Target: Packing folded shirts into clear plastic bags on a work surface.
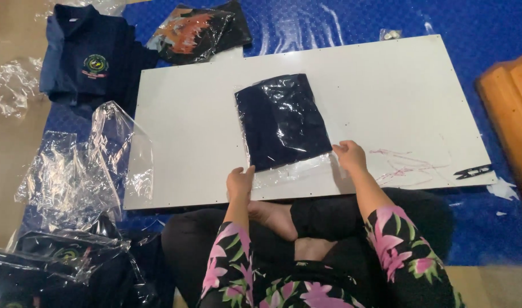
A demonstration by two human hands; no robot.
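Observation:
A folded dark navy garment sealed in a clear plastic bag (281, 120) lies in the middle of a white board (386, 91). My left hand (240, 182) rests on the bag's near left corner, fingers pressing the open plastic flap. Pinching the bag's near right corner is my right hand (349, 155). Both arms wear floral sleeves, and I sit cross-legged at the board's near edge.
Empty clear plastic bags (78, 171) are piled left of the board. A navy polo shirt with a badge (87, 54) and a bagged dark garment with an orange print (195, 31) lie at the back left. Small black snips (473, 170) sit at the board's right corner. More bagged garments (55, 268) lie near left; a wooden object (512, 102) stands at right.

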